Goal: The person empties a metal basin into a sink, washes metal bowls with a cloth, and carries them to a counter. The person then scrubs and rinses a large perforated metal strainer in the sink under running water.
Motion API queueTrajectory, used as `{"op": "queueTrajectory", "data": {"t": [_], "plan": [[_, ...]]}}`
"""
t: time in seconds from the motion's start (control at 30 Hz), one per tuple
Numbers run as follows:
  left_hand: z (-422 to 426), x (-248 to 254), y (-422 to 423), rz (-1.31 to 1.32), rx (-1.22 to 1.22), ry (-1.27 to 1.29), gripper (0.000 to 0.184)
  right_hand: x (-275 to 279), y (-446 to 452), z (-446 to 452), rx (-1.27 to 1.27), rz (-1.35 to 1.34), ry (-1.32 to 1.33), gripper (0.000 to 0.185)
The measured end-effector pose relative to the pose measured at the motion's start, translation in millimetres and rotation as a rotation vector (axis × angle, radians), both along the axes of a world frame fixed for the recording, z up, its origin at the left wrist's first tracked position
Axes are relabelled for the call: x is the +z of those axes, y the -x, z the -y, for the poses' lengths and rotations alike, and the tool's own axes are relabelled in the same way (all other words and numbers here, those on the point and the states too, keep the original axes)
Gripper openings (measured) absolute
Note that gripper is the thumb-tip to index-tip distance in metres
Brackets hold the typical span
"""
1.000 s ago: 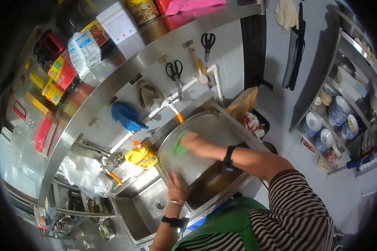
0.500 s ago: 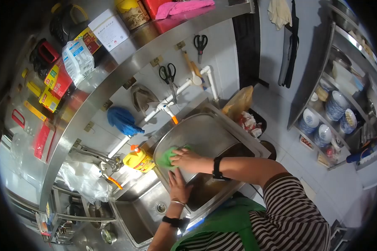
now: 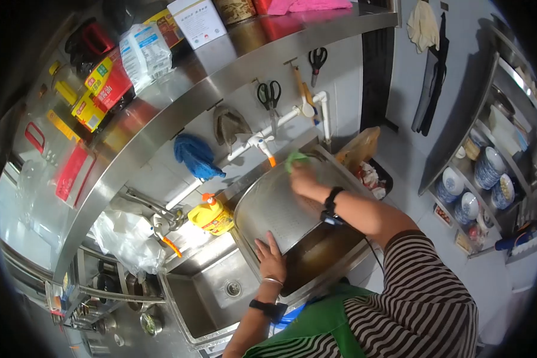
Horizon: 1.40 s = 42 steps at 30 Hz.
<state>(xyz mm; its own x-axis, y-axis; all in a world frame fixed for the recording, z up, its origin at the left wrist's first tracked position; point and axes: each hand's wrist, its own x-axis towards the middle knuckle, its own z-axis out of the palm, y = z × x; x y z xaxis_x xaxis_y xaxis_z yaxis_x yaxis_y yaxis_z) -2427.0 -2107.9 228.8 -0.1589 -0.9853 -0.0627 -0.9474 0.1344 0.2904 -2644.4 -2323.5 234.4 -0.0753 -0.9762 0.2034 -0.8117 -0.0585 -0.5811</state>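
Note:
A large metal tray (image 3: 274, 206) with a perforated-looking surface leans tilted over the right-hand sink basin, which holds brownish water (image 3: 316, 256). My right hand (image 3: 306, 181), blurred by motion, presses a green cloth (image 3: 295, 160) against the tray's far upper part. At the near edge of the tray, my left hand (image 3: 271, 261) rests with its fingers stretched out and apart. Left of the tray stands a yellow bottle (image 3: 212, 218) with a red pump top.
An empty-looking left basin (image 3: 221, 292) has a drain. Orange-tipped taps (image 3: 271, 156) and hanging scissors (image 3: 269, 94) line the wall. Overhead runs a metal shelf (image 3: 221, 59) with packages. A rack of bowls (image 3: 450, 182) stands right; a waste bin (image 3: 373, 179) sits behind the sink.
My right hand has wiped away from my left hand, up to the tray's far side, with the green cloth. My left hand stays at the near edge. The view has shifted slightly.

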Motion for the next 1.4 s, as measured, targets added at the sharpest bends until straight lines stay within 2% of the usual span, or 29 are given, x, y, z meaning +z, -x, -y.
{"op": "queueTrajectory", "data": {"t": [0.07, 0.17, 0.2, 0.27, 0.33, 0.4, 0.47, 0.5, 0.57, 0.6, 0.67, 0.73, 0.8, 0.83, 0.9, 0.97, 1.0, 1.03, 1.07, 1.13, 1.2, 1.27, 1.3, 1.33, 1.4], "plan": [[0.0, -1.9, -0.7, -0.001, -0.006, -0.009, 0.107, -0.6, -58.9, -10.3, -0.014, -0.058, -0.022, 0.042], [0.9, -11.2, -5.3, 0.045, -0.017, 0.003, 0.105, -6.7, -130.2, -38.9, 0.569, -0.538, 0.372, 0.030], [1.4, -14.1, -4.2, 0.078, -0.026, 0.018, 0.104, -12.4, -140.7, -44.1, 0.566, -0.538, 0.378, 0.030], [0.7, -8.9, -1.8, 0.072, -0.025, 0.017, 0.106, -21.5, -153.9, -43.7, 0.954, -0.678, 0.255, 0.026], [-2.6, -4.1, -4.3, 0.061, -0.012, -0.002, 0.107, 28.7, -117.1, -46.5, 0.774, -0.628, 0.183, 0.030], [-1.8, 0.9, -2.4, 0.011, 0.002, -0.015, 0.106, 22.2, -58.1, -17.3, 0.702, -0.146, 0.352, 0.038], [2.8, 0.9, -1.4, 0.014, 0.007, -0.030, 0.106, 12.1, -16.3, -8.0, 0.502, -0.095, 0.413, 0.045], [0.9, -0.2, -4.1, 0.031, 0.001, -0.049, 0.105, 2.9, -8.3, -10.4, 0.507, -0.095, 0.410, 0.045], [1.0, -0.8, -4.1, 0.050, 0.001, -0.034, 0.103, -1.9, -0.2, -5.1, 0.299, 0.039, 0.315, 0.048], [-1.1, -2.4, -4.1, 0.075, -0.002, -0.030, 0.101, 5.8, -15.9, -11.9, 0.306, 0.035, 0.316, 0.048], [-4.2, -6.1, -7.0, 0.046, -0.002, -0.027, 0.102, 7.9, -69.4, -39.4, 0.138, -0.582, 0.316, 0.045], [-1.8, -5.7, -4.3, 0.009, -0.002, -0.005, 0.102, 4.3, -101.6, -45.5, 0.418, -0.574, 0.336, 0.037], [-3.4, -6.4, -6.3, 0.023, 0.010, -0.034, 0.103, 11.0, -123.3, -58.3, 0.757, -0.551, 0.224, 0.033], [-3.3, -6.5, -7.2, 0.016, 0.012, -0.039, 0.103, 19.0, -118.2, -56.2, 0.755, -0.550, 0.230, 0.033], [-2.4, -10.1, -9.9, 0.017, 0.012, -0.035, 0.103, 30.6, -92.4, -47.2, 0.921, -0.461, 0.342, 0.030], [-4.3, -12.8, -9.8, 0.001, 0.019, -0.033, 0.102, 27.7, -44.2, -26.6, 0.691, -0.179, 0.341, 0.036], [-3.9, -11.7, -9.9, -0.006, 0.013, -0.023, 0.102, 31.8, -13.4, -18.6, 0.596, -0.118, 0.232, 0.034], [-3.7, -10.4, -11.0, -0.010, 0.004, -0.013, 0.101, 13.0, 14.2, -7.0, 0.406, 0.099, -0.007, 0.040], [-4.1, -8.0, -9.8, -0.020, 0.005, -0.011, 0.101, -6.8, 45.3, 0.5, 0.307, 0.090, 0.019, 0.037], [-2.4, -4.0, -7.2, -0.023, 0.041, -0.087, 0.102, -10.8, 19.2, -13.0, 0.094, -0.200, 0.041, 0.034], [-3.5, -17.1, -17.2, -0.063, 0.030, -0.059, 0.100, 16.3, -35.4, -33.3, 0.246, -0.567, 0.088, 0.032], [-5.1, -33.3, -29.6, -0.095, -0.004, -0.022, 0.099, 50.4, -81.5, -64.5, 0.545, -0.552, 0.141, 0.030], [-10.0, -43.6, -41.0, -0.172, -0.023, 0.038, 0.097, 42.5, -79.9, -64.2, 0.526, -0.545, 0.142, 0.030], [-11.9, -54.6, -48.3, -0.257, -0.039, 0.099, 0.096, 34.8, -76.4, -58.1, 0.725, -0.425, 0.295, 0.029], [-18.5, -83.0, -65.7, -0.314, -0.016, 0.085, 0.096, 27.6, -63.1, -42.5, 0.914, -0.294, 0.445, 0.027]]}}
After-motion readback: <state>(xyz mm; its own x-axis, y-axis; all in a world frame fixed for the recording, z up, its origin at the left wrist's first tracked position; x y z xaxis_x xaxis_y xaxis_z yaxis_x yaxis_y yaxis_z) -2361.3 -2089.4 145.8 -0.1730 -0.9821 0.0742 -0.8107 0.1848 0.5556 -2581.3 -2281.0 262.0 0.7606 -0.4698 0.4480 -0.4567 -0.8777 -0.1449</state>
